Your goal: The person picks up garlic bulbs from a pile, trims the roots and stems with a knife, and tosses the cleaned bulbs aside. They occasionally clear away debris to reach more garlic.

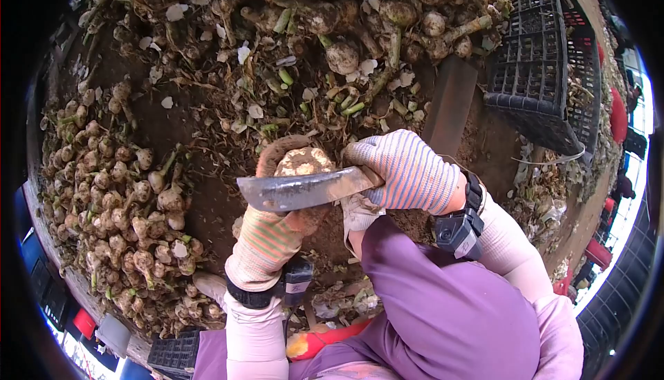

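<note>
My left hand point(266, 238), in a striped work glove, is closed around a garlic bulb point(304, 160) whose pale, soil-flecked side faces up. In my right hand point(413, 172), also gloved, is the handle of a knife point(304, 188) with a broad, dirt-smeared blade. The blade points left and crosses in front of the bulb, over the left hand's fingers; it overlaps the lower part of the bulb in this view. Both hands are held close together above my lap.
Garlic with stems point(342, 55) is heaped at the back, among cut stalks and peel. Another pile of garlic bulbs point(114, 207) lies on the left. A black plastic crate point(529, 41) stands at the back right, beside a dark bar point(451, 103).
</note>
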{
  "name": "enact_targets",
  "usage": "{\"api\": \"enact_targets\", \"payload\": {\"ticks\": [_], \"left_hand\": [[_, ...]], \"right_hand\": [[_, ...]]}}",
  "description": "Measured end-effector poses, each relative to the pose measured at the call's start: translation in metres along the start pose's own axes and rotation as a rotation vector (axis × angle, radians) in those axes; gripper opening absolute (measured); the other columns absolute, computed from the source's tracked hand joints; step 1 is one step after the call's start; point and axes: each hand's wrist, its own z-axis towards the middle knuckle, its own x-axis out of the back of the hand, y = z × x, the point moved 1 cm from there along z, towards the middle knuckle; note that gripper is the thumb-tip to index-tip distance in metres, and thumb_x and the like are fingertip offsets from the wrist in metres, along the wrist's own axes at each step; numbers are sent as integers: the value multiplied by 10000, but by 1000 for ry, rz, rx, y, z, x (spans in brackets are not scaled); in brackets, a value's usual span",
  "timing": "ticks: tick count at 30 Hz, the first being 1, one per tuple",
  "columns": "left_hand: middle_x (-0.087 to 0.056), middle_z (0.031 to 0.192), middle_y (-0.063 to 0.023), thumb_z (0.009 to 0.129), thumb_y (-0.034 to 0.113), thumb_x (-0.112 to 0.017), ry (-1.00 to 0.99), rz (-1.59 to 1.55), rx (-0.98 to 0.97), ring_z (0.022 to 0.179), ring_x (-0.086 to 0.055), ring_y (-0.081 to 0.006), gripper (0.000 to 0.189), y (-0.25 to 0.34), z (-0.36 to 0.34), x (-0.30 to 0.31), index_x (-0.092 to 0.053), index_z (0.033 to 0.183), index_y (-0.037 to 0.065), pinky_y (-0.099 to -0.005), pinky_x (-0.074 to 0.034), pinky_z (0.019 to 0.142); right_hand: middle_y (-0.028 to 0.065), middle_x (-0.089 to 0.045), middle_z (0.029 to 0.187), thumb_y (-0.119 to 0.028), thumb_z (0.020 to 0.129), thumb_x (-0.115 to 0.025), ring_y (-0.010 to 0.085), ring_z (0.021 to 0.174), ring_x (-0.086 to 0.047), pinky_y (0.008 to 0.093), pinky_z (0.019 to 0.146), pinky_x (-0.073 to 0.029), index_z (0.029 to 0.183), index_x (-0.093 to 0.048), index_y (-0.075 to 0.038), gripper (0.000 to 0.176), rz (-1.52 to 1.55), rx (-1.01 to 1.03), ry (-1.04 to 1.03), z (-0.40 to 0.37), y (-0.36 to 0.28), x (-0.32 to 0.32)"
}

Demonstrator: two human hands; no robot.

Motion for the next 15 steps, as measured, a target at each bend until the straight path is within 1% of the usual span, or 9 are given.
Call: {"api": "enact_targets", "payload": {"ticks": [1, 3, 5, 7, 9, 10, 12, 13, 15], "left_hand": [[-541, 1068, -43, 722, -29, -699, 11, -152, 32, 1011, -545, -143, 695, 0, 0, 0, -307, 1291, 55, -256, -482, 830], [-565, 1072, -23, 768, 44, -664, -66, 393, -178, 1031, -550, -147, 586, -2, 1, 11, -360, 1266, 95, -327, -455, 911], [-586, 1097, 4, 821, 208, -611, -222, 1697, -734, 1053, -553, -156, 443, 6, -1, 11, -435, 1222, 141, -392, -372, 1007], [-589, 1133, 31, 854, 344, -525, -170, 1738, -771, 1066, -549, -149, 367, -4, -4, 16, -490, 1176, 171, -393, -297, 1061], [-604, 1101, 22, 840, 321, -538, -60, 995, -210, 1050, -558, -136, 373, -10, -3, 19, -493, 1171, 156, -355, -322, 1044], [-604, 1101, 22, 840, 321, -538, -62, 994, -209, 1050, -558, -136, 373, -11, -4, 18, -493, 1171, 156, -355, -322, 1044], [-616, 1065, 26, 789, 237, -582, 2, -65, 53, 1034, -565, -126, 404, -15, -5, 19, -486, 1172, 153, -340, -326, 1040], [-616, 1065, 26, 789, 237, -582, 1, -66, 54, 1034, -565, -126, 404, -18, -6, 19, -486, 1172, 153, -340, -326, 1040], [-626, 1040, 16, 742, 191, -601, -6, 804, -105, 998, -584, -131, 437, -21, -8, 18, -485, 1160, 138, -342, -342, 1027]], "right_hand": [[147, -589, 722, -176, 641, -641, 358, 716, -596, 422, 607, -478, 871, -561, -56, 271, -28, 25, 1, 0, -1, -1], [137, -583, 713, -173, 642, -642, 351, 701, -595, 422, 597, -473, 860, -558, -58, 260, -25, 50, 8, 0, 0, -1], [143, -563, 703, -223, 625, -677, 362, 700, -577, 417, 585, -453, 849, -565, -48, 306, -4, 75, 21, -1, -2, -2], [137, -565, 710, -242, 631, -687, 358, 701, -579, 416, 584, -452, 848, -564, -50, 316, -15, 70, 1, 0, -4, 0], [118, -586, 710, -147, 634, -641, 342, 702, -601, 421, 593, -471, 857, -566, -70, 248, -24, 74, 2, 1, -6, 3], [118, -586, 710, -147, 634, -641, 342, 702, -601, 421, 593, -471, 857, -566, -70, 248, -24, 72, 1, 2, -5, 2], [118, -583, 710, -141, 623, -639, 343, 706, -600, 422, 592, -469, 843, -564, -70, 243, -19, 68, 23, 2, -1, -3], [118, -583, 710, -141, 623, -639, 343, 706, -600, 422, 592, -469, 843, -564, -70, 243, -19, 67, 22, 2, 1, -6], [117, -580, 707, -135, 610, -638, 343, 707, -600, 421, 588, -467, 828, -559, -69, 241, -8, 92, 65, 4, 9, -11]]}}
